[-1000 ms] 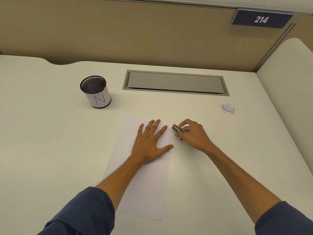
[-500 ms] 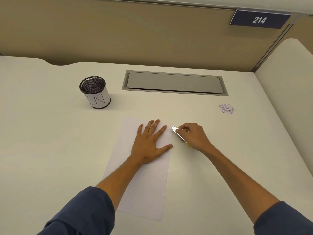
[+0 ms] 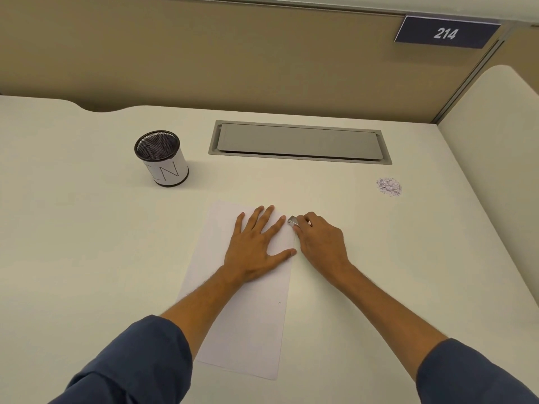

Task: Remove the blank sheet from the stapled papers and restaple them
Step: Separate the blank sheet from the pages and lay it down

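1. Fingers of the right hand [image 3: 319, 243] curl closed around a small metal tool [image 3: 292, 221], apparently a staple remover or mini stapler, its tip at the far right corner of the stapled papers [image 3: 242, 316].
2. At nine o'clock from that hand, the left hand [image 3: 256, 246] lies flat and spread on the upper sheet, gripping nothing and pinning the stack to the desk [image 3: 87, 258].
3. The papers lie lengthwise at desk centre, top sheet blank-looking; the staple itself is too small to see.
4. A mesh pen cup [image 3: 162, 158] stands at ten o'clock from the papers, a closed cable hatch [image 3: 299, 142] at twelve and a small pile of scraps [image 3: 389, 186] at two.
5. Likely risk: prying at a slant could tear the corner, or the stack could skid if the flat palm lifts.
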The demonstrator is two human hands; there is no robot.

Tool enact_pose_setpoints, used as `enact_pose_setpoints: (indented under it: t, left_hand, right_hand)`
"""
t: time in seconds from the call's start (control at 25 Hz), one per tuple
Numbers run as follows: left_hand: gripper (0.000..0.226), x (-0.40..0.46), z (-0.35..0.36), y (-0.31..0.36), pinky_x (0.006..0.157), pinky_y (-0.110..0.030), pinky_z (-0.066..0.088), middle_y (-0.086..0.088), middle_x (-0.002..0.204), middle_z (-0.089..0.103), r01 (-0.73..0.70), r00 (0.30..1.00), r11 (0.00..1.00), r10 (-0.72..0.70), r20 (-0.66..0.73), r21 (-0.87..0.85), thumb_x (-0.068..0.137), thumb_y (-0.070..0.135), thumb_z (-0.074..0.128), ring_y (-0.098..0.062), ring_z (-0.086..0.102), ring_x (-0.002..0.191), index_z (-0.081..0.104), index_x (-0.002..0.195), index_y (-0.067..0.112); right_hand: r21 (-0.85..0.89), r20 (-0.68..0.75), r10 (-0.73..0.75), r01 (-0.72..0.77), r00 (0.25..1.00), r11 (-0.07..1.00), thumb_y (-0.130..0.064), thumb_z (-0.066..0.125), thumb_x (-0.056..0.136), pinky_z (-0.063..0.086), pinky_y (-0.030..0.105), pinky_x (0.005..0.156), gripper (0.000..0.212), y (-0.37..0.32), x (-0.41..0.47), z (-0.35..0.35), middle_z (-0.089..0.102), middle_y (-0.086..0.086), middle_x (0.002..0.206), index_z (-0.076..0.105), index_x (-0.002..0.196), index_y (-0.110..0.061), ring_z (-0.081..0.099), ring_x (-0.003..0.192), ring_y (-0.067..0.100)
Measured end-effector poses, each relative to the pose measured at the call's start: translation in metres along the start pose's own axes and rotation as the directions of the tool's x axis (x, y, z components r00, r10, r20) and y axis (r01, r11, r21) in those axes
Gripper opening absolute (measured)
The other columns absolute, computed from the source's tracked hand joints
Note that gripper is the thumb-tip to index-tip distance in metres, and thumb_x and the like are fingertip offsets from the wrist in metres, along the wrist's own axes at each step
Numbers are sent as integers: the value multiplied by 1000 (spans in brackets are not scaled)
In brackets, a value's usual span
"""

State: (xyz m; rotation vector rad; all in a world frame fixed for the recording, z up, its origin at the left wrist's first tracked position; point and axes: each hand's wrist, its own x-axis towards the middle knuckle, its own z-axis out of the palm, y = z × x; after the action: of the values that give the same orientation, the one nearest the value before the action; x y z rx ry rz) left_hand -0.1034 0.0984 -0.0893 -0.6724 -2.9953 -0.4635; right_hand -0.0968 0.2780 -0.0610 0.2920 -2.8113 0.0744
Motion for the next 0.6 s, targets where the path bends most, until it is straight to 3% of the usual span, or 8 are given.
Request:
enact_pose_setpoints:
  t: [0.2,0.32,0.48,0.6]
  left_hand:
    - [80,-1,2,0,120,-51,4,1,163,13,-14,999,1000,14,-36,13,85,78,24,-20,8,150,25,152,35]
    - [75,-2,5,1,119,-51,14,-6,160,25,-77,987,997,75,-139,-4,88,74,29,-25,19,148,43,146,28]
    - [75,-4,8,0,112,-49,33,-11,145,49,-81,974,997,83,-210,16,91,73,25,-30,44,136,59,133,22]
    - [76,-4,9,1,110,-49,37,-11,144,51,-74,977,997,74,-200,9,90,74,25,-30,46,134,61,131,22]
  right_hand:
    - [-84,-81,-4,-2,997,996,-16,79,76,18,20,40,14,-5,-2,6,57,0,69,67,78,-11,50,49,16]
    - [-120,-111,-27,13,993,993,-17,77,78,22,22,40,13,-10,-3,8,57,1,69,68,82,-9,51,52,16]
    - [-111,-89,-33,23,996,994,-18,77,78,21,22,41,14,-10,-1,5,57,1,69,67,80,-9,52,53,15]
    - [-54,-33,-13,11,999,998,-15,80,73,19,21,41,15,-9,2,1,57,1,68,67,76,-9,52,51,15]
